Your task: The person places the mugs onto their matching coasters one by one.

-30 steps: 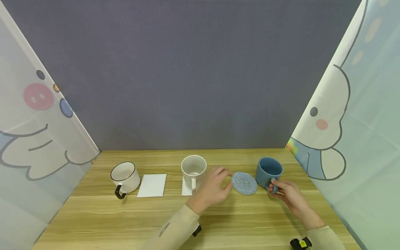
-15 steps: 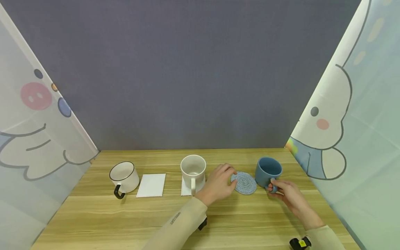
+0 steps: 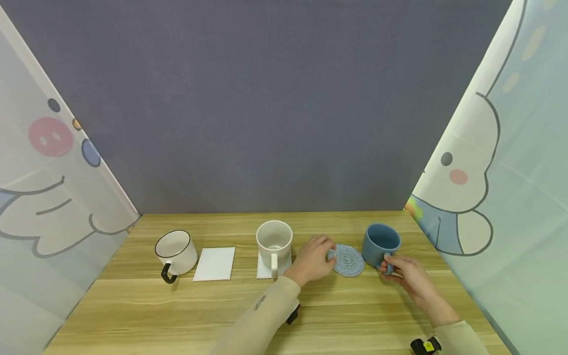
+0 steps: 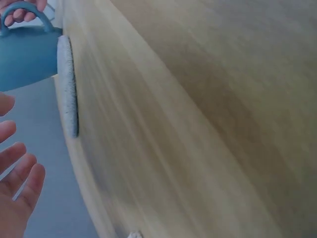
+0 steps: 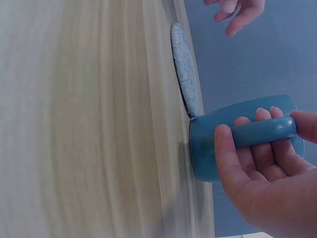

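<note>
Here, the right hand (image 3: 410, 278) pinches the handle (image 5: 262, 131) of the blue mug (image 3: 373, 250), which stands just right of the round coaster (image 3: 347, 260). The left hand (image 3: 312, 261), fingers loosely spread, hovers at the round coaster's left edge; farther left of it stands a cream mug (image 3: 268, 255).

A blue mug (image 4: 29, 59) is gripped by its handle in the right hand (image 4: 19, 15), and a coaster (image 4: 68, 87) is seen edge-on nearer the left hand (image 4: 11, 206).
</note>
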{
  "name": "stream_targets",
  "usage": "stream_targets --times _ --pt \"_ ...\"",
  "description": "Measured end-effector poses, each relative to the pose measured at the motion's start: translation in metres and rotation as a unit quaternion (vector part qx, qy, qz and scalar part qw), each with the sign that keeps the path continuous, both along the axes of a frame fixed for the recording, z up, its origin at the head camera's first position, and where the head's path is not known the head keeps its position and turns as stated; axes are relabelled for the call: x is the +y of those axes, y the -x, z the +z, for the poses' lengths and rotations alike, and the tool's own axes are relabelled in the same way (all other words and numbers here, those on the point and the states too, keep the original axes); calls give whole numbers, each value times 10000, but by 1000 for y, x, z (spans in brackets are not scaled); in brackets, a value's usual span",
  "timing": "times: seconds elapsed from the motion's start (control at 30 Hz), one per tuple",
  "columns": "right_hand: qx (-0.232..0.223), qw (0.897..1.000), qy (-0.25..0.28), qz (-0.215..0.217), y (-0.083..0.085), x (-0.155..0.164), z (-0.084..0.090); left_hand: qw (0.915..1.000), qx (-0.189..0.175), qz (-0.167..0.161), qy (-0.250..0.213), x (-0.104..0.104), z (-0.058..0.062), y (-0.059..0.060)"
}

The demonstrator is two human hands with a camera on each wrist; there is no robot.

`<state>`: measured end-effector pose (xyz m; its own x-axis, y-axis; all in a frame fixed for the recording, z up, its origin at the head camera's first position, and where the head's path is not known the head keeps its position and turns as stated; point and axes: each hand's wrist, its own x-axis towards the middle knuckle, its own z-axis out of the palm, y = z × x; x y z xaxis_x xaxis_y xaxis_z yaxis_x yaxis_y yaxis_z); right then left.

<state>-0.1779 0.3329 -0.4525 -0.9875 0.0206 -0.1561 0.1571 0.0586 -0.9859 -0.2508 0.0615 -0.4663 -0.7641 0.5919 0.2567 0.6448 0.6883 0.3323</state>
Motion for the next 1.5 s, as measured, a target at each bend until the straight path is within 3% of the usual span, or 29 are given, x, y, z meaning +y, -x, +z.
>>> stream_targets --times 0.3,0.53,0.73,1.17,1.5 --pt "-12 10000 21 38 -1 -1 1 9978 -429 -116 483 2 -10 6" --pt "6 10000 -1 -11 -1 -2 0 9967 -314 -231 716 5 -13 10" --pt "50 9999 62 73 -1 -2 0 9953 -390 -80 887 11 -17 11" --pt "24 10000 9 -69 -1 -4 1 9954 -517 256 762 14 -19 11" --pt "272 9982 12 -535 -2 -13 -3 9959 -416 278 753 15 -18 9"
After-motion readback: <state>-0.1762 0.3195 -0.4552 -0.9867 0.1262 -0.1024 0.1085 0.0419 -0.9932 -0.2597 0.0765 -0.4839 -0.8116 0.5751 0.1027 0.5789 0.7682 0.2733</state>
